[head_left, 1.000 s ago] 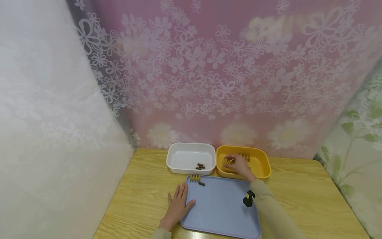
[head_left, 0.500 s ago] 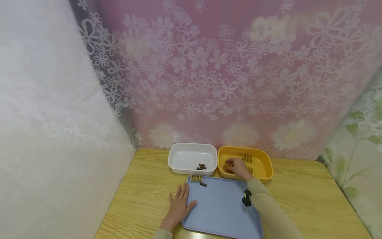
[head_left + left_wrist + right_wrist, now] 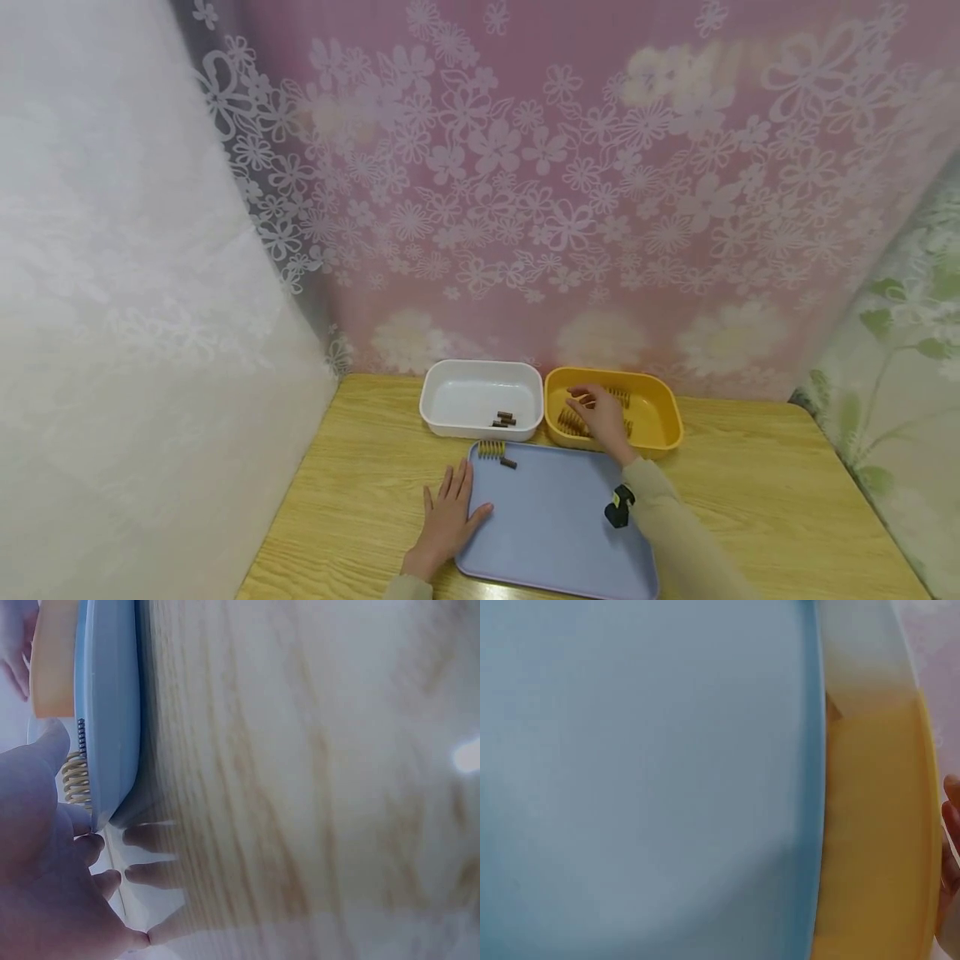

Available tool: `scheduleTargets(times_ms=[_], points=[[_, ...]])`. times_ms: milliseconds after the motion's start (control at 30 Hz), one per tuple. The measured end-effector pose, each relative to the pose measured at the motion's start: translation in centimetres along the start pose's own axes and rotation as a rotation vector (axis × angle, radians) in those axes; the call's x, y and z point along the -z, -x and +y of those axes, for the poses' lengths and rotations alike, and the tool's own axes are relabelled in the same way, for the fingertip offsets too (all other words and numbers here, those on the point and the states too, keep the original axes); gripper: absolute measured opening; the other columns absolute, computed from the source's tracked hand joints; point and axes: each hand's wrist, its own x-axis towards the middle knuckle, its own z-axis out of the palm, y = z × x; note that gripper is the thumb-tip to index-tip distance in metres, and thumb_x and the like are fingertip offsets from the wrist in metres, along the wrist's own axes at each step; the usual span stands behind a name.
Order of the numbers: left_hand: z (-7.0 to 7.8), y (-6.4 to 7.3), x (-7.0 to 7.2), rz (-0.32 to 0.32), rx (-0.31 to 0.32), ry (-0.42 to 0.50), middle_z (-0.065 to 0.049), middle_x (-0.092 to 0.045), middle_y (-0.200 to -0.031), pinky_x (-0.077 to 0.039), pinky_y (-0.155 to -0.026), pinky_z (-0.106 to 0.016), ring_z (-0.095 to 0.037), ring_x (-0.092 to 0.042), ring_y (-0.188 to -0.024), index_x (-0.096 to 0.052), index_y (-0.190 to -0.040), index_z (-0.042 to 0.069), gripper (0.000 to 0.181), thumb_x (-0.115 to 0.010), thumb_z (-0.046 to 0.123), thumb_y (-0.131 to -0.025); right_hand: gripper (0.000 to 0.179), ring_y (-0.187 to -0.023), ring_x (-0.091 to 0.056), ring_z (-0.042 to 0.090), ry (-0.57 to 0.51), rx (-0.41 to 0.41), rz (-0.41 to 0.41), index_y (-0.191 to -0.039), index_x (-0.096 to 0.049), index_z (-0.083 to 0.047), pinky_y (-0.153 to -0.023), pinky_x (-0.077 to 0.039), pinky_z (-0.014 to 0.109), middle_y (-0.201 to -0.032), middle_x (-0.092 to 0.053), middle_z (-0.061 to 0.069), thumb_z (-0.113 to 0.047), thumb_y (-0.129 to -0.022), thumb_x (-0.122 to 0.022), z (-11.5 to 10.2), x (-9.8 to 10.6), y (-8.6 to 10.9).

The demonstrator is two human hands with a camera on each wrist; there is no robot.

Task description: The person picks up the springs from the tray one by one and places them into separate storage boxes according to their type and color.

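My left hand lies with fingers spread on the table at the left rim of the blue tray, the thumb over the rim. On the tray's far left corner stand a yellow coil spring and a small dark, thin spring-like piece. Over the yellow bin hovers my right hand, thumb and fingers parted with nothing visible between them. Below the fingertips lie yellow springs; the hand partly hides others. The right wrist view shows only some of that hand's fingers beyond the bin wall.
A white bin stands left of the yellow one, with several small brown pieces in its near right corner. Both bins sit behind the tray on the wooden table. A flowered curtain hangs behind them.
My right hand lowers a yellow spring among the others in the yellow bin, then rises slightly with its fingers apart. The left hand stays in place at the tray.
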Motion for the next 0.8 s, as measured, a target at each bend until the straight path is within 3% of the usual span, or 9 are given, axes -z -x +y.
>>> scheduleTargets(times_ms=[200, 433, 800], points=[[0.0, 0.0, 0.0, -0.001, 0.0, -0.004, -0.023, -0.032, -0.162, -0.011, -0.106, -0.083, -0.049, -0.027, -0.147, -0.034, -0.155, -0.005, 0.078, -0.061, 0.043, -0.1, 0.022, -0.088, -0.068, 0.032, -0.07, -0.013, 0.094, -0.106, -0.074, 0.0, -0.08, -0.06, 0.043, -0.102, -0.073, 0.017, -0.004, -0.086, -0.081, -1.4, -0.2, 1.0], [-0.3, 0.0, -0.2, 0.003, 0.001, -0.009, -0.022, -0.032, -0.162, -0.011, -0.107, -0.082, -0.048, -0.026, -0.148, -0.033, -0.155, -0.004, 0.079, -0.06, 0.045, -0.1, 0.022, -0.081, -0.07, 0.028, -0.142, 0.054, 0.138, -0.102, -0.075, -0.001, -0.075, -0.061, 0.038, -0.099, -0.074, 0.015, -0.001, -0.081, -0.084, -3.6, -0.8, 2.5], [-0.4, 0.0, -0.5, 0.006, 0.004, -0.009, -0.021, -0.032, -0.162, -0.012, -0.108, -0.081, -0.047, -0.027, -0.148, -0.033, -0.156, -0.003, 0.08, -0.061, 0.046, -0.099, 0.021, -0.083, -0.067, 0.021, -0.209, 0.034, 0.056, -0.102, -0.075, -0.008, -0.076, -0.059, 0.032, -0.099, -0.074, 0.006, -0.003, -0.083, -0.083, -5.8, -2.9, 4.8]])
